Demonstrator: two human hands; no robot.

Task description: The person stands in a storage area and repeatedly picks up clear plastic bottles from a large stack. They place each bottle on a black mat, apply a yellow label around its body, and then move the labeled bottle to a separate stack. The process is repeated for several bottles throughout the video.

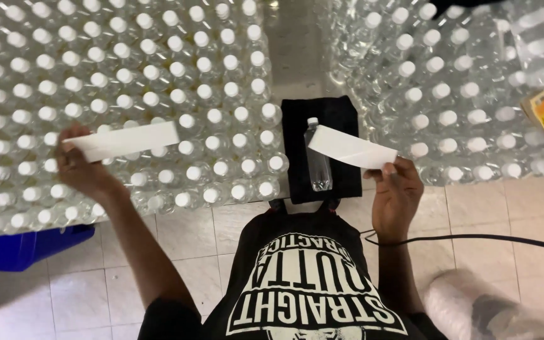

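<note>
Labelling step, by the look of it: right hand (396, 192) pinches white label strip (351, 148) just right of lone bottle (318, 154) on black pad (341, 116); left hand (83, 167) pinches second strip (127, 140), far left. Likely next: align strip squarely on bottle.

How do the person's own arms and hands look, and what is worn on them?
Both arms are bare from the short black sleeves down. The left hand and the right hand wear no gloves, and no watch, ring or bracelet shows. The shirt is black with large white print on the chest.
</note>
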